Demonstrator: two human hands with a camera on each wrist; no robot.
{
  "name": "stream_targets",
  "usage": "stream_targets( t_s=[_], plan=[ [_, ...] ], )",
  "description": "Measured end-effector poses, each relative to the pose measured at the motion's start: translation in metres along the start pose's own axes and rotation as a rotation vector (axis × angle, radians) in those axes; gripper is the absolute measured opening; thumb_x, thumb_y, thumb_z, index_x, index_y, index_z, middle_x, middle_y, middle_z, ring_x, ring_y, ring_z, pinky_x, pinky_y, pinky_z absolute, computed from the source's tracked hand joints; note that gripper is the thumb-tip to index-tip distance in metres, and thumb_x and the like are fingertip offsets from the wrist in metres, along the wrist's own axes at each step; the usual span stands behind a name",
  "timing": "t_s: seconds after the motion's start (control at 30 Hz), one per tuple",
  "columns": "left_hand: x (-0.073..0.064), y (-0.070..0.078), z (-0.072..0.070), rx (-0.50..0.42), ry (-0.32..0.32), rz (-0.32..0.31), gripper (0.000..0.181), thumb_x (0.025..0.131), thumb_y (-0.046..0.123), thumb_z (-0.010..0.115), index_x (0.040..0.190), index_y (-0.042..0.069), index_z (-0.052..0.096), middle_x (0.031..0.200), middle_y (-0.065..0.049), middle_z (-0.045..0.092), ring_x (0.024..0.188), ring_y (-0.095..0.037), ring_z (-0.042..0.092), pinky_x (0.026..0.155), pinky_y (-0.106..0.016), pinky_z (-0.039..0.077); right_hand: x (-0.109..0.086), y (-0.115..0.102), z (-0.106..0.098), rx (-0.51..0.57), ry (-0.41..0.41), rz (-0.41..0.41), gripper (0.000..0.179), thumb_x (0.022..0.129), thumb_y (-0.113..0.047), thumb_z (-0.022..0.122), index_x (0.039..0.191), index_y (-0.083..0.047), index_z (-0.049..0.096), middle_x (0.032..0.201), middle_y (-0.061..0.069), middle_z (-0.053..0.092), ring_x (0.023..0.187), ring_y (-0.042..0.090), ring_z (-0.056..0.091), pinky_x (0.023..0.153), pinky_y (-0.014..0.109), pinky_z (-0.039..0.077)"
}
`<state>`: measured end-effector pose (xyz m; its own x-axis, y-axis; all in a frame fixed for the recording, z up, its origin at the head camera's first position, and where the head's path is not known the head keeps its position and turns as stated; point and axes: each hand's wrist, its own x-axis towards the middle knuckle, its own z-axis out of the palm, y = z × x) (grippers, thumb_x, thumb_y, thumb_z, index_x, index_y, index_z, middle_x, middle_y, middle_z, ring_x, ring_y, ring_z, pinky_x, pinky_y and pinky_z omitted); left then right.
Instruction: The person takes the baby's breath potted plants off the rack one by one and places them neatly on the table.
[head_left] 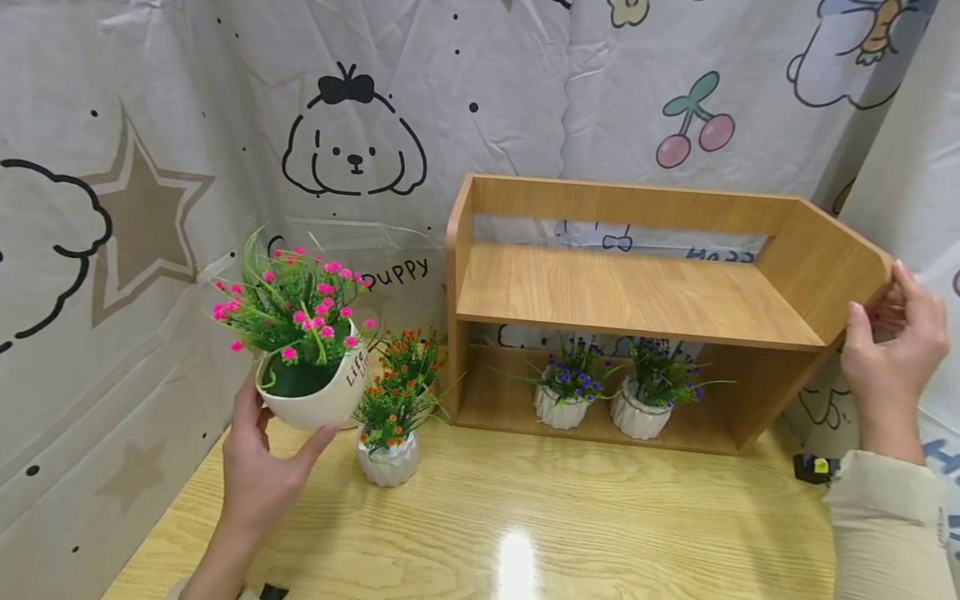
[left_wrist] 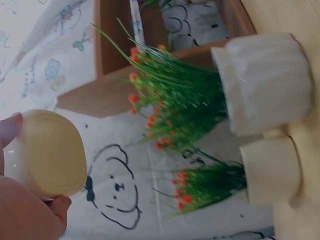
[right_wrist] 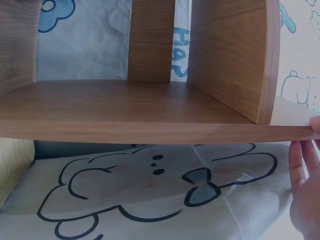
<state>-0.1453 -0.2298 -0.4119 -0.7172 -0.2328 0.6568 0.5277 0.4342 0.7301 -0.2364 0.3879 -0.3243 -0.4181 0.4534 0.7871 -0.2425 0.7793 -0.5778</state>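
Observation:
My left hand (head_left: 258, 479) holds a cream pot (head_left: 311, 404) with lettering, its pink artificial flowers (head_left: 307, 304) tilted to the left, raised above the table. The left wrist view shows the pot's underside (left_wrist: 57, 155) between thumb and fingers. At the right, my right hand (head_left: 900, 342) grips the edge of the wooden shelf's side panel (head_left: 832, 258); in the right wrist view, thumb and fingers (right_wrist: 297, 162) lie on opposite faces of the board. On the lower shelf sit two white pots with purple-blue flowers (head_left: 577, 379).
Left of the shelf, a white ribbed pot (head_left: 388, 462) with orange flowers stands on the table (head_left: 600, 525), another orange-flowered plant (head_left: 416, 350) behind it. A small black object (head_left: 813, 468) lies by the right sleeve. Printed curtains (head_left: 510, 100) hang behind and at both sides.

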Motion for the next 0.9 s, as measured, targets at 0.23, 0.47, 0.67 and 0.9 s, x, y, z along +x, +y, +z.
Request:
stream_targets(
  t_s=[0.23,0.47,0.67,0.9],
  plan=[
    [-0.009,-0.016,-0.009,0.046,0.009,-0.068,0.112,0.068,-0.014,0.087,0.161,0.02,0.034,0.148,0.012,0.048,0.126,-0.004,0.049,0.1,-0.009,0.042,0.0,-0.004,-0.001,0.033,0.003,0.006,0.05,0.099,-0.004,0.059,0.147,-0.02,0.058,0.105,-0.036,0.037,0.091,-0.019,0.043,0.084,0.004,0.041],
    [-0.019,-0.027,-0.017,0.09,0.012,-0.164,0.11,0.07,-0.012,0.088,0.161,0.021,0.035,0.144,0.017,0.048,0.122,-0.001,0.05,0.098,-0.006,0.042,-0.001,-0.006,-0.001,0.02,-0.002,0.013,0.051,0.1,-0.004,0.059,0.148,-0.021,0.057,0.105,-0.036,0.036,0.09,-0.019,0.042,0.086,0.004,0.042],
    [-0.027,-0.039,-0.024,0.111,0.021,-0.204,0.108,0.069,-0.012,0.089,0.159,0.017,0.036,0.141,0.017,0.049,0.121,0.002,0.05,0.099,-0.004,0.043,-0.001,-0.004,0.0,0.014,0.003,0.015,0.05,0.101,-0.006,0.058,0.148,-0.022,0.057,0.106,-0.037,0.037,0.091,-0.019,0.042,0.086,0.004,0.042],
    [-0.033,-0.054,-0.032,0.138,-0.002,-0.222,0.109,0.07,-0.013,0.088,0.16,0.015,0.034,0.142,0.017,0.046,0.123,0.006,0.049,0.1,-0.002,0.041,0.001,0.003,0.001,0.009,-0.001,0.026,0.051,0.101,-0.007,0.059,0.149,-0.025,0.056,0.107,-0.037,0.037,0.092,-0.019,0.043,0.087,0.005,0.042]
  ],
)
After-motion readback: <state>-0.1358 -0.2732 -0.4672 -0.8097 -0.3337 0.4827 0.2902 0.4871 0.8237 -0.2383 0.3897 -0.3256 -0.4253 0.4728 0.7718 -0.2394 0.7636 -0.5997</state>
